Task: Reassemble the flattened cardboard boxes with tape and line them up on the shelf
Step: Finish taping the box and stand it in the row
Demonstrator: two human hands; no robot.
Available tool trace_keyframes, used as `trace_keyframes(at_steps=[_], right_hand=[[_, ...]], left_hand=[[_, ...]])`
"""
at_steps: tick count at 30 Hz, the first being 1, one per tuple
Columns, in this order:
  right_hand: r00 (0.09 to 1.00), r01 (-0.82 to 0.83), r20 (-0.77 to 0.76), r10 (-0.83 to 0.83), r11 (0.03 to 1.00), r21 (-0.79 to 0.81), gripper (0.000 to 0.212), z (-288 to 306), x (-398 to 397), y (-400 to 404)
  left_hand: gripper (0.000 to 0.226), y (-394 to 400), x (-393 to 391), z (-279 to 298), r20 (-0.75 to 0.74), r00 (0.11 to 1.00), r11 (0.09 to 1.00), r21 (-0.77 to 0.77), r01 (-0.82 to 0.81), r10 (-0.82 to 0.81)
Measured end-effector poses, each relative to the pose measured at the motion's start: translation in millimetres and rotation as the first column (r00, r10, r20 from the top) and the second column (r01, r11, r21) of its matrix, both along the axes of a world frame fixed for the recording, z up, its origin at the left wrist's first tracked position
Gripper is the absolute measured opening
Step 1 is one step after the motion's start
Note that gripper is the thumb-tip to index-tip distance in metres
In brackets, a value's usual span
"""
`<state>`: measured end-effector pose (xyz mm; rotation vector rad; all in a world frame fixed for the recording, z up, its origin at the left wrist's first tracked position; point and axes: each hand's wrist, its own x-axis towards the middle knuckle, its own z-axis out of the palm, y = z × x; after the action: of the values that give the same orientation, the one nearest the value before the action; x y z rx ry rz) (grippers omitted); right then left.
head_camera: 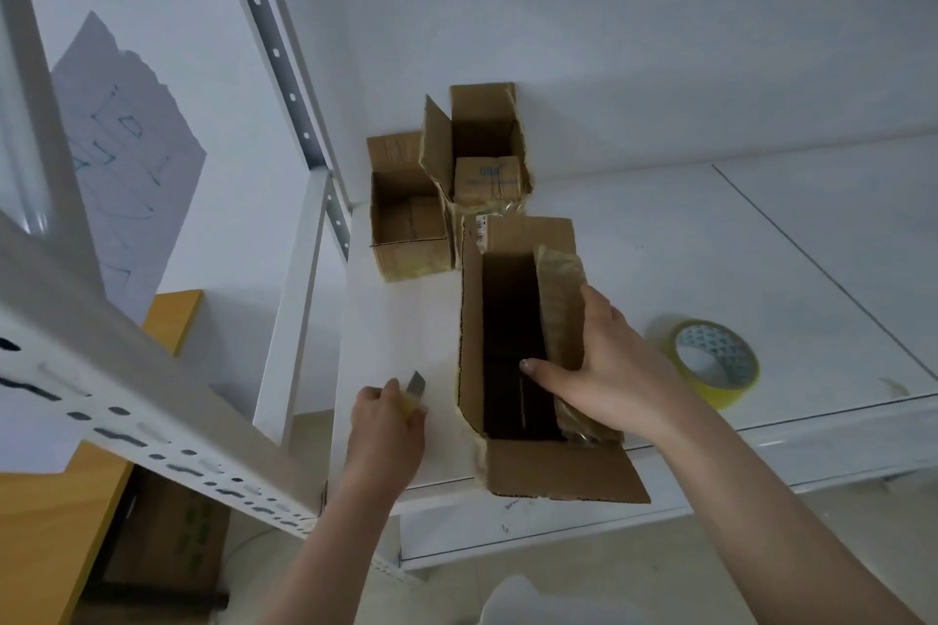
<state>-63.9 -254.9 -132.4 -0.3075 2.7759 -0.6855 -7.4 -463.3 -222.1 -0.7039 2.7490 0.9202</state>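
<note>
A tall open cardboard box (472, 345) stands on the white shelf (761, 269) near its front edge, flaps up and out. My right hand (604, 371) grips its right wall, thumb inside the opening. My left hand (391, 416) holds a yellow utility knife (415, 388) with the blade out, just left of the box. Two more open boxes stand behind it by the wall: a low one (406, 228) at the left and a taller one (482, 142) beside it. A roll of yellow tape (713, 360) lies on the shelf to the right of my right hand.
White perforated shelf posts (284, 66) rise at the left, and a shelf beam (127, 396) crosses the lower left. A paper sheet with drawings (127, 142) hangs on the wall. A wooden table (45, 523) and a carton (172, 538) sit below left.
</note>
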Motion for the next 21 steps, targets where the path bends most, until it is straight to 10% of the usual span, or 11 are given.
trace_keyframes(at_steps=[6, 13, 21], right_hand=[[0.998, 0.038, -0.044, -0.036, 0.999, 0.030, 0.087, 3, 2, 1], [0.990, 0.118, -0.073, -0.123, 0.990, -0.074, 0.028, 18, 6, 17], [0.846, 0.295, -0.354, -0.399, 0.903, -0.313, 0.033, 61, -3, 64]], left_hand=[[0.063, 17, 8, 77, -0.249, 0.960, 0.804, 0.593, 0.049, 0.125], [0.035, 21, -2, 98, -0.222, 0.952, 0.925, 0.272, 0.266, -0.209], [0.030, 56, -45, 136, -0.420, 0.880, 0.878, 0.308, 0.366, -0.220]])
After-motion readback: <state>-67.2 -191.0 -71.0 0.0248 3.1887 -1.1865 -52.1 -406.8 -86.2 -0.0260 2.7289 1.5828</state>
